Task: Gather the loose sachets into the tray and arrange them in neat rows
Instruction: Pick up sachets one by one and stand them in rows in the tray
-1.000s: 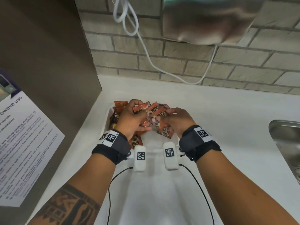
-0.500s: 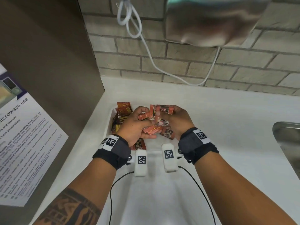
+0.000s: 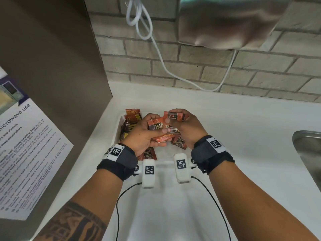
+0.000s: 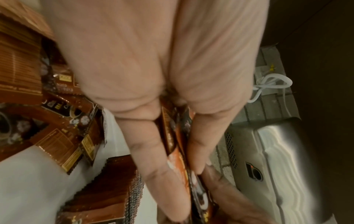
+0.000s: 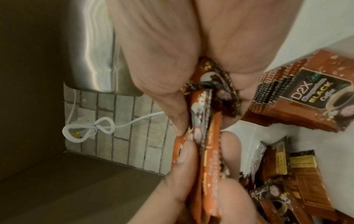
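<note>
Over the white tray (image 3: 116,136), at the far left of the bench (image 3: 243,136), both hands meet on one bundle of sachets (image 3: 157,126). Left hand (image 3: 144,134): fingers and thumb curled round the bundle's near end, clamping it edge-on. Right hand (image 3: 188,128): fingers pinching the bundle's other side, with one dark-labelled sachet (image 3: 173,115) raised at its fingertips. Wrist views agree: several packets pressed flat face to face between the fingers of each hand (image 5: 184,153).

Likely reason for the two-handed hold: squaring the packets into an even stack so they can go down together as a row, not one by one.

Sachets are small, flat, orange-brown foil packs with serrated ends; one front reads "D2X … BLACK Coffee" beside a cup picture. Slippery, thin stuff by the look of it, apt to fan out if the grip loosens.

Remaining sachets (image 3: 132,116) lie in the tray under and to the left of the hands, overlapping at mixed angles, some face down. No neat rows visible yet; arranging looks barely begun.

Farther out: a brick wall with a looped white cable (image 3: 139,18), and a steel sink (image 3: 307,153) at right.
</note>
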`<state>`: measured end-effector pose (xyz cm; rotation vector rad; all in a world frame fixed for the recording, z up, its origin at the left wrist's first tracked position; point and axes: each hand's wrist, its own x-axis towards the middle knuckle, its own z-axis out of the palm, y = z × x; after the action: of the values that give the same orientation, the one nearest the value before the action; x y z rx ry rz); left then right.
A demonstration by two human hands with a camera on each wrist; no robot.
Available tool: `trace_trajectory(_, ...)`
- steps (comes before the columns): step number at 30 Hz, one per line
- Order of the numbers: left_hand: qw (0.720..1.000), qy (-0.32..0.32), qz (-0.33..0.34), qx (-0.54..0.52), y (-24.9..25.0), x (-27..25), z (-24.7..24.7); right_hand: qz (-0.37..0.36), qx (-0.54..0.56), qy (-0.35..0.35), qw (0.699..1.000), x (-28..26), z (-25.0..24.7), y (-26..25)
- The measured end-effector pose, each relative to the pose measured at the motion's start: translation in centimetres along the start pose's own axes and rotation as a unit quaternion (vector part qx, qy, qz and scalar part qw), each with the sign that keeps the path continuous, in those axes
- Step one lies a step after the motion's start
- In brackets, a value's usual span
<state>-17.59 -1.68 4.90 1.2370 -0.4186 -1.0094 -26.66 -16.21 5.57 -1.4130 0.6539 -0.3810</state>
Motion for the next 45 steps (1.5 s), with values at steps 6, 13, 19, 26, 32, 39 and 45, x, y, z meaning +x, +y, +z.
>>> trace_trajectory(6, 1.0, 0.002, -0.006, -0.024, 0.1, 0.3, -1.3, 0.011, 0.034, 0.003, 0.999, 0.1, -0.7, -0.5)
trace_trajectory(13, 0.996, -0.022, 0.001, 0.084, 0.4, 0.2, -1.2, -0.027, -0.087, -0.065, 0.994, -0.4, -0.7, -1.1)
trace_trajectory(19, 0.992, 0.042, 0.046, 0.106, 1.2, 0.6, -1.3, 0.049, -0.067, -0.144, 0.986, -0.6, -1.3, -1.1)
trace_trajectory(26, 0.985, 0.044, 0.081, 0.143, 1.5, 0.9, -0.8, 0.084, -0.056, -0.18, 0.978, -0.4, -0.4, -0.8)
trace_trajectory(32, 0.989, 0.026, 0.051, 0.133, 1.7, 0.7, -1.5, 0.075, -0.004, -0.105, 0.992, -0.2, -1.3, -0.7)
trace_trajectory(39, 0.993, 0.03, 0.043, 0.106, 1.4, 0.7, -1.1, 0.048, -0.051, -0.061, 0.996, -0.6, -0.8, -1.2)
trace_trajectory(45, 0.997, 0.069, 0.012, 0.034, 1.1, 1.3, -1.6, -0.103, -0.121, 0.015, 0.987, -0.6, -0.9, -1.8)
